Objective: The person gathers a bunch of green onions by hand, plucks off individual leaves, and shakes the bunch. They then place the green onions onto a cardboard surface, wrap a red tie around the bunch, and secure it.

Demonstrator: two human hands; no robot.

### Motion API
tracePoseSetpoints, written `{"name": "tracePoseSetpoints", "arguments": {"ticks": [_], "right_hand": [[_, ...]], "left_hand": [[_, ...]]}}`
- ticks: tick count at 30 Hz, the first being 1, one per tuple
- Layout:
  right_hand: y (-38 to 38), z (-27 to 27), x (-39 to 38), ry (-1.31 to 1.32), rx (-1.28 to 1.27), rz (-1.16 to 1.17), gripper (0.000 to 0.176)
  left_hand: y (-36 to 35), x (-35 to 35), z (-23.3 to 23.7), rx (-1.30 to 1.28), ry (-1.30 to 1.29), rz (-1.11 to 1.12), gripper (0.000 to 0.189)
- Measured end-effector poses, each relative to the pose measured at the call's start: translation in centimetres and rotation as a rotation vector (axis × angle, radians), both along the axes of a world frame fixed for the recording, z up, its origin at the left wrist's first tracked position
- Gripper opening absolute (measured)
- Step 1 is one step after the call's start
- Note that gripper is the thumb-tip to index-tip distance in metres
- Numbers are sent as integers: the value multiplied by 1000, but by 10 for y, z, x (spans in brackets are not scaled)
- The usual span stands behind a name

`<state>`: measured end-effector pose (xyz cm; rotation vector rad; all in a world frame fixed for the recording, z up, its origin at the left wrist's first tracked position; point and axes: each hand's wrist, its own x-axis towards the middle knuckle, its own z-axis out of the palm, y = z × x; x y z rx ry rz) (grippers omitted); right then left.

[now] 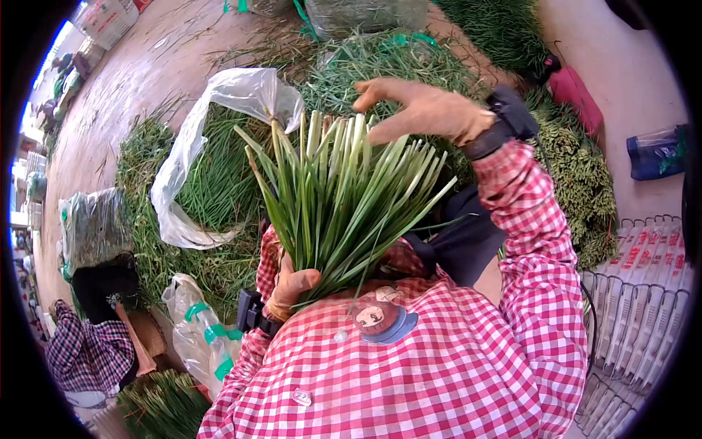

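A large bunch of long green stalks [336,197] fans out in front of my chest, pale cut ends toward the top. Low on its left side, my left hand [291,287] is wrapped round the leafy part, thumb across the front. My right hand [420,110], in a tan glove, is at the pale ends, thumb and fingers spread apart, with nothing gripped between them. Whether its lower finger touches the stalks I cannot tell. Just left of the bunch lies a clear plastic bag [175,183] over more greens.
Loose greens [395,69] are heaped beyond the bunch. Bundled stalks [574,175] lie at the right, above white racks [632,322]. A co-worker in a checked shirt [88,355] is at the lower left, near a plastic-wrapped bale [95,227] and a rolled plastic bag [201,329].
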<state>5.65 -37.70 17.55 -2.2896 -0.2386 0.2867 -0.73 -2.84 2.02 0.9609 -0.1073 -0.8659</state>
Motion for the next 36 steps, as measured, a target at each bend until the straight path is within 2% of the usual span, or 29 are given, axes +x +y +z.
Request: {"name": "tracePoseSetpoints", "arguments": {"ticks": [3,6,8,10,13,14,17,19,20,22,23,25,26,27,28,29,30,31,32,33,34,36], "right_hand": [[18,-14,4,50,137,20,42],[21,-14,4,179,484,-16,28],[22,-14,0,184,594,-64,20],[21,-13,-6,181,702,-127,13],[15,-12,-10,114,705,-46,10],[15,-8,-13,75,699,-49,10],[13,5,-24,159,760,-261,10],[0,4,-28,150,949,-302,14],[-9,8,-30,-32,762,-320,18],[-29,22,-29,-298,821,-385,28],[-46,25,-25,-386,1071,-435,35],[-105,5,-16,-407,446,-820,40],[-113,-7,-16,-278,-295,-863,39],[-99,-1,-13,-125,-1035,-831,39],[-79,1,-27,-141,-952,-727,35],[-46,24,-27,62,-681,-847,30],[-18,27,-35,-22,-96,-840,26],[10,33,-42,-83,245,-738,22],[27,29,-45,-85,384,-543,21],[52,34,-47,-83,454,-454,23],[67,32,-45,-42,403,-366,29],[90,13,-35,24,453,-356,35]], "left_hand": [[1,1,1,10,-37,-15,77],[-2,-1,9,51,-50,28,77],[-7,-2,16,32,-38,46,76],[-15,-2,24,-34,-15,36,73],[-8,1,4,112,-124,-8,67],[-9,0,14,72,-51,-24,63],[-7,0,2,92,-86,-21,61],[-5,0,-8,122,-201,-14,58],[-2,-2,-27,156,-297,-3,57],[0,2,-5,162,-103,-93,55],[2,4,7,170,-6,-133,53],[-5,-1,11,-112,73,2,52],[-12,-2,22,-32,119,75,49],[-8,3,20,172,135,80,44],[-10,5,21,135,111,78,43],[-15,5,20,97,93,82,41],[-17,4,22,111,79,71,41],[-17,5,26,132,64,49,42],[-17,6,28,151,44,19,42],[-17,6,28,249,-98,5,43],[-17,4,26,340,-242,-10,44],[-21,3,41,390,-193,-32,44]]}}
